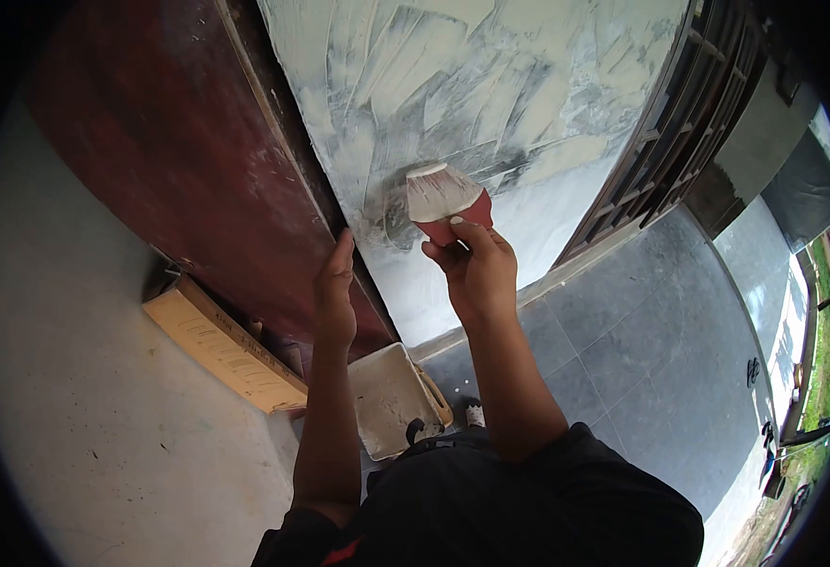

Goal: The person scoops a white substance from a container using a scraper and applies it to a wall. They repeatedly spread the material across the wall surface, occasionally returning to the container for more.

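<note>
A scraper [445, 197] with a red lower part and a whitish, smeared blade is held upright in my right hand [472, 260], thumb on its red part. Behind it stands a wall [491, 94] with pale, streaky patches of filler and dark smudges. My left hand [337, 283] is raised beside the dark edge of the red door panel [188, 142], fingers extended and holding nothing. Whether its fingertips touch the edge I cannot tell.
A long cardboard box [226, 350] lies at the lower left by the red panel. Below my hands is a stained, pale container [387, 397]. A barred window [680, 113] is at the right, above grey floor tiles [623, 331].
</note>
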`<state>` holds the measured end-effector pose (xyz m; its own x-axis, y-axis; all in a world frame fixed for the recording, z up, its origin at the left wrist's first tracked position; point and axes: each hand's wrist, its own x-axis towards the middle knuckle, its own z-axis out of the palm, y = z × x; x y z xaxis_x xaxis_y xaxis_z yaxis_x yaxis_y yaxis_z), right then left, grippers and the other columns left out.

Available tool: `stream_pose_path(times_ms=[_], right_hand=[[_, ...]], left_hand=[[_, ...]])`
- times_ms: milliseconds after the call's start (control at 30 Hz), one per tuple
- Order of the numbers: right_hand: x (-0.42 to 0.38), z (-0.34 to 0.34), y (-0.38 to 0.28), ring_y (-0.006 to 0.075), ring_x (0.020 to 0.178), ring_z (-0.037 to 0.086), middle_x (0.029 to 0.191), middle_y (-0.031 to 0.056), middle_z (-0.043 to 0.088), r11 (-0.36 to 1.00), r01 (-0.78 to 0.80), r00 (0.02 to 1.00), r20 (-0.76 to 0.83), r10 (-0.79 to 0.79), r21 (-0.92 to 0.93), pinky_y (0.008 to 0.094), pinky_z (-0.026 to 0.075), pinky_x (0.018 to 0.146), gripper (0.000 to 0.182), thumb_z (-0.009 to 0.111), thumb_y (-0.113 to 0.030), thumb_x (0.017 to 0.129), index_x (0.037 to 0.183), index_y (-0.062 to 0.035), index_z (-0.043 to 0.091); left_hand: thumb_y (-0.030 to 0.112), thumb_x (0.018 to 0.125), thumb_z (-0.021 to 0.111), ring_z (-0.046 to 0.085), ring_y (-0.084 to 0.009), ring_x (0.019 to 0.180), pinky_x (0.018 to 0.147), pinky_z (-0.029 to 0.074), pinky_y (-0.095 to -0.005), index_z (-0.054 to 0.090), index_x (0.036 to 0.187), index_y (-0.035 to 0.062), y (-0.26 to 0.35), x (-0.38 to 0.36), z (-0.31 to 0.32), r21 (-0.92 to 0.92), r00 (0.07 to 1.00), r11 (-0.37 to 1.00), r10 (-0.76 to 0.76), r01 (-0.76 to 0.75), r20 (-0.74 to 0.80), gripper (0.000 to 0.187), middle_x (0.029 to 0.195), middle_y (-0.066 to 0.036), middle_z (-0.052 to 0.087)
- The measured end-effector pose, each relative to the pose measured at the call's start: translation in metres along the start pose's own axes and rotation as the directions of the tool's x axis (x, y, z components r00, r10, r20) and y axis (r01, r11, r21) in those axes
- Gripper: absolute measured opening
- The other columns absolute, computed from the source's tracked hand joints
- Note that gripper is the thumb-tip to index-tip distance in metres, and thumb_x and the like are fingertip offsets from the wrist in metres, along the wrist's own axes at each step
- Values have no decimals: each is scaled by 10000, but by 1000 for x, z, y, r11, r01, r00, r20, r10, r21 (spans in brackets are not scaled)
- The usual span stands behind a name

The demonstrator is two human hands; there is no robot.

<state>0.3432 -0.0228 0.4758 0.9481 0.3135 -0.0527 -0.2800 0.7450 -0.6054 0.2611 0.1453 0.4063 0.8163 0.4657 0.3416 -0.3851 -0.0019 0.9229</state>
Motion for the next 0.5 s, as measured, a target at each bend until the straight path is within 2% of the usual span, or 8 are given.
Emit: stream_pose_path(times_ms=[100,167,233,267,300,367,433,500], right_hand=[[16,-38,-19,209,759,677,919,157,665,978,140,986,-70,-152,-151,326,609,677,195,548,-64,912,1009,99,595],[37,-71,-23,206,741,688,901,171,680,864,281,924,-125,-361,-418,313,591,651,207,544,-79,909,975,100,624],[53,-91,-28,197,710,694,886,201,690,503,254,816,-96,-570,-826,321,556,612,214,544,-102,901,911,90,639],[64,-99,-25,240,700,684,862,212,678,389,216,782,-80,-618,-896,366,523,616,224,559,-126,893,887,84,637],[75,-105,-20,319,712,648,811,203,646,7,208,688,141,-712,-978,410,506,635,224,560,-130,896,867,80,631],[77,-73,7,380,756,610,860,208,607,-104,236,739,248,-626,-966,451,511,675,271,536,-115,903,1069,87,610],[73,-55,68,325,722,617,847,173,583,-350,421,649,548,-528,-837,395,544,598,413,566,-118,863,1183,143,540],[29,-39,113,269,715,630,811,120,564,-372,549,622,663,-417,-749,366,537,539,431,616,-125,831,1196,98,565]], left_hand=[[119,914,328,296,-294,1437,1192,191,-369,326,1441,-112,-1,1,-1,11,1000,1000,-15,15,4,576,1514,-246,339],[199,949,311,285,-305,1445,1206,168,-403,351,1446,-73,-2,0,-3,42,999,999,-25,24,25,568,1530,-206,332],[197,950,313,284,-305,1445,1206,167,-405,354,1444,-76,-2,1,-4,50,999,998,-28,27,25,566,1529,-206,334],[196,951,316,283,-304,1445,1206,167,-407,358,1441,-78,-2,1,-3,62,999,998,-32,30,19,563,1528,-206,336],[196,951,316,283,-304,1445,1206,167,-407,358,1441,-78,-2,1,-3,61,999,998,-32,30,25,563,1528,-206,336],[178,934,304,289,-306,1442,1203,177,-412,355,1440,-85,-2,1,-2,41,999,999,-29,28,16,572,1528,-202,340],[148,910,306,293,-301,1439,1201,184,-402,344,1439,-99,-1,-1,-4,-35,999,998,-46,46,10,585,1524,-216,339],[117,886,307,297,-296,1437,1199,191,-392,332,1438,-114,-1,2,-6,-110,998,992,-61,62,8,599,1519,-229,338]])
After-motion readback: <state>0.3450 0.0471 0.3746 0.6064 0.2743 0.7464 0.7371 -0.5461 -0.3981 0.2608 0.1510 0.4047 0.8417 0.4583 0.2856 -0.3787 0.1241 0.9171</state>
